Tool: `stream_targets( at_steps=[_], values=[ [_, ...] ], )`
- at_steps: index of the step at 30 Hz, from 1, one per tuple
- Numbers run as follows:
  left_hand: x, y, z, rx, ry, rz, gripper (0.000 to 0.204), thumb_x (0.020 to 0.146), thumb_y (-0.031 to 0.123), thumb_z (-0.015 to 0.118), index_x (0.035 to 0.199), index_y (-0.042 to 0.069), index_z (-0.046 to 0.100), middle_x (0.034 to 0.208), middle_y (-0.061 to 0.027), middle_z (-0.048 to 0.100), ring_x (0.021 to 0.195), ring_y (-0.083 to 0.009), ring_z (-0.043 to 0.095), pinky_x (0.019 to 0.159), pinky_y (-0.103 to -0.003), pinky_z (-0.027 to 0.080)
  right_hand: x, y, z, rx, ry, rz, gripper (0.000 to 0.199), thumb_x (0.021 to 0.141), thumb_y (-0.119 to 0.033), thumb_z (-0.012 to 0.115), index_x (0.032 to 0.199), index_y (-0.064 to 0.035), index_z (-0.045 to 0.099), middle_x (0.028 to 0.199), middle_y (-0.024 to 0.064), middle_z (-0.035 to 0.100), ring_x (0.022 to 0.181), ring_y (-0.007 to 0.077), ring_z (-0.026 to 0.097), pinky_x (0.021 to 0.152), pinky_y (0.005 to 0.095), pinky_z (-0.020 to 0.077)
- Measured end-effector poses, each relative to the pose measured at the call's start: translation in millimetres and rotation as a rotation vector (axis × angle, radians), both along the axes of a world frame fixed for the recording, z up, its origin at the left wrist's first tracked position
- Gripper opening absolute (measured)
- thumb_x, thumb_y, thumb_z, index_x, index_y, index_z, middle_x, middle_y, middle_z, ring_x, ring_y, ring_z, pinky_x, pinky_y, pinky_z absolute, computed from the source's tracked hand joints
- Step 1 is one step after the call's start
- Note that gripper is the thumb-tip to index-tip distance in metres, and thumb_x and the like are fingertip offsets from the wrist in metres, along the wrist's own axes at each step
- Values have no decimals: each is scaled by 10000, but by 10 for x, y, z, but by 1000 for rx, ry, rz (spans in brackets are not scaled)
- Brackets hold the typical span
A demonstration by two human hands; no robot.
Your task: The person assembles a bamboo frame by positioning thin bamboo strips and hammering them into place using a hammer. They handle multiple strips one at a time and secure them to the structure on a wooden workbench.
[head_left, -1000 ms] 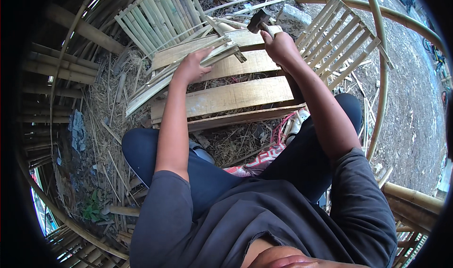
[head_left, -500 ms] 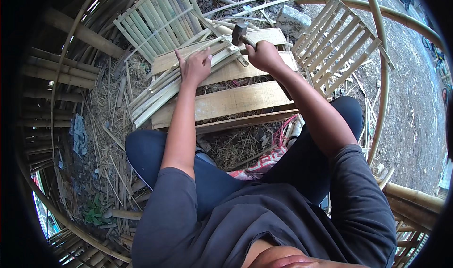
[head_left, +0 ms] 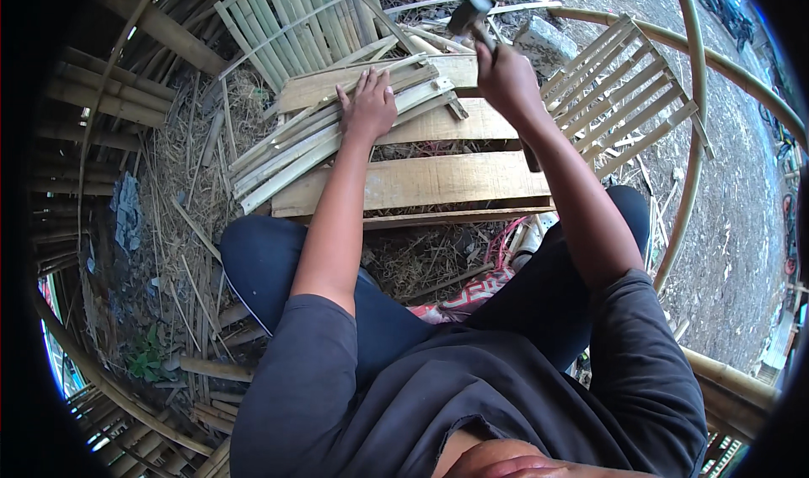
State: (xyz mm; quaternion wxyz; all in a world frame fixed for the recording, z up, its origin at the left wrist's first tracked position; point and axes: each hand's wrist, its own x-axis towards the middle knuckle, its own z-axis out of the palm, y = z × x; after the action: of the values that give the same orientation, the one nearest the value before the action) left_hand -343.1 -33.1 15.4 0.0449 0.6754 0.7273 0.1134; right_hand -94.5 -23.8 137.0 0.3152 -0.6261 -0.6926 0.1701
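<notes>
My right hand (head_left: 508,80) is wrapped round the handle of a hammer (head_left: 470,15). Its dark head is raised beyond the far end of a low bench of wooden planks (head_left: 447,181). My left hand (head_left: 368,106) lies flat, fingers stretched out, on a bundle of pale split bamboo strips (head_left: 291,168). These strips lie slantwise across the left part of the bench, and their right ends stop just short of my right hand. Part of the bundle is hidden under my left palm and wrist.
A slatted bamboo panel (head_left: 295,25) stands at the far left, and an open bamboo rack (head_left: 625,90) leans at the right. Behind the bench sits a grey stone block (head_left: 543,44). Bamboo scraps and shavings (head_left: 190,187) litter the ground at the left. A curved bamboo pole (head_left: 696,99) rises at the right.
The hammer and my right hand have lifted up and away from the strips' ends. My left hand's spread fingers have come down flatter and closer together on the bundle. The whole view has shifted slightly.
</notes>
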Motion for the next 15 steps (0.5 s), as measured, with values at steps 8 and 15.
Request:
stream_targets(
  at_steps=[8,15],
  values=[
    [135,57,16,-20,-44,-11,550,1040,332,321,1574,207,365,1670,-29,275,1548,-198,224,1217,-671,-26,3,-22,-408,-279,-235,51,474,1025,-396,511,983,38,694,891,313,703,894,477,704,818,537,550],
    [55,-18,46,-2,-28,16,559,1045,314,308,1582,165,339,1662,-13,298,1542,-199,242,1220,-668,-10,-163,-139,-125,48,-57,-37,411,1037,-344,501,941,39,617,816,298,686,809,491,683,744,565,533]
  ],
)
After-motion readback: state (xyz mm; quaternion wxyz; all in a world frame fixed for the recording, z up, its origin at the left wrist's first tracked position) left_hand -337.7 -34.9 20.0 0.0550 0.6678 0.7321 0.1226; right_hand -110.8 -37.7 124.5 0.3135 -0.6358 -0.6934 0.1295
